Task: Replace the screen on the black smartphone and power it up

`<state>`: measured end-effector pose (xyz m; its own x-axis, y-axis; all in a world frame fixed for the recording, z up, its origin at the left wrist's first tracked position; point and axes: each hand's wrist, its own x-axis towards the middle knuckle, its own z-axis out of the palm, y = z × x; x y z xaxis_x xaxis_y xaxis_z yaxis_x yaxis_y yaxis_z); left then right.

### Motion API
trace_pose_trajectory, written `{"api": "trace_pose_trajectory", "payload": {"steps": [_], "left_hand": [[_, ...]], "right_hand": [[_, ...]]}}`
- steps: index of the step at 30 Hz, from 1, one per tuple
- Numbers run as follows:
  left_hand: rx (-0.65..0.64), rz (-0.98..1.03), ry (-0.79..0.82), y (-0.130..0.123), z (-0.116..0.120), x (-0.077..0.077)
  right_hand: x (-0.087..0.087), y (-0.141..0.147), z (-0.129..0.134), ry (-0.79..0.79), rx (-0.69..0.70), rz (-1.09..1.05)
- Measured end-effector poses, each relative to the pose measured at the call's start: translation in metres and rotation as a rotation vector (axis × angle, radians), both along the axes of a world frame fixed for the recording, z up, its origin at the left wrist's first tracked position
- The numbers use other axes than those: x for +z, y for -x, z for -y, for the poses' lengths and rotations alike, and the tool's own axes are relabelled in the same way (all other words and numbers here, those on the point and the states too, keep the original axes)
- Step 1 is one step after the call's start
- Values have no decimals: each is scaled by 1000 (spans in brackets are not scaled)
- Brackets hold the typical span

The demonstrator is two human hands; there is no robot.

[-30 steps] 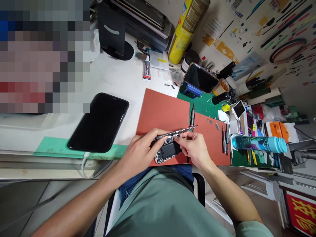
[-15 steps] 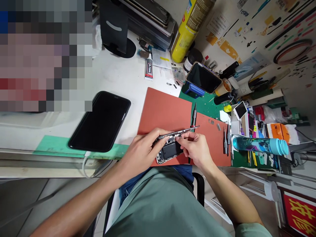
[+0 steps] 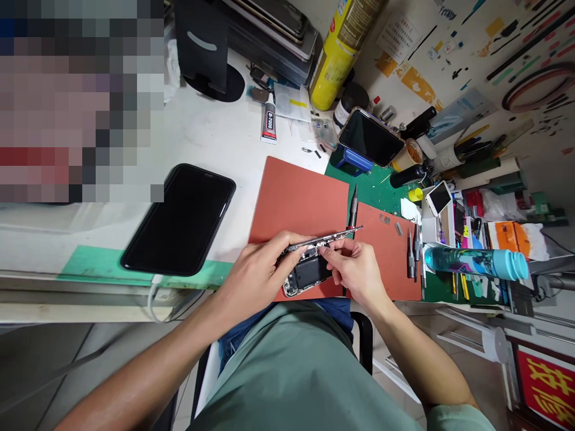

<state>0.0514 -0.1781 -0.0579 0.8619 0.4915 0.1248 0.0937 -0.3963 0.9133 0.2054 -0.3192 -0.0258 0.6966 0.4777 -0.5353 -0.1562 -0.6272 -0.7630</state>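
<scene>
An opened phone point(image 3: 309, 273) lies on the reddish-brown mat point(image 3: 300, 197), its inner parts bare and a black battery showing. Its screen panel point(image 3: 335, 237) is tilted up along the far side. My left hand point(image 3: 272, 263) grips this panel, fingers behind it and thumb in front over the phone's inside. Thumb and index finger of my right hand point(image 3: 357, 266) are pinched together at the phone's upper inner end, by the small connectors. What sits between those fingertips is hidden.
Left lies a black phone point(image 3: 179, 218) with a white cable. Screwdrivers point(image 3: 410, 254) rest on the right mat, and a pen-like tool point(image 3: 354, 206) beyond my right hand. Further off are a glue tube point(image 3: 268, 123), a phone on a blue stand point(image 3: 371, 137) and a blue bottle point(image 3: 471, 262).
The view has shifted very slightly. Both hands and the opened phone keep nearly the same pose.
</scene>
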Motion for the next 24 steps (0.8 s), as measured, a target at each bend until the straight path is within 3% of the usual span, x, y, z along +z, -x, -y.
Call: {"api": "trace_pose_trajectory", "payload": {"steps": [24], "left_hand": [[-11,21,2,-1,-1,-1]], "right_hand": [[1,4,1,22,8,59]]}}
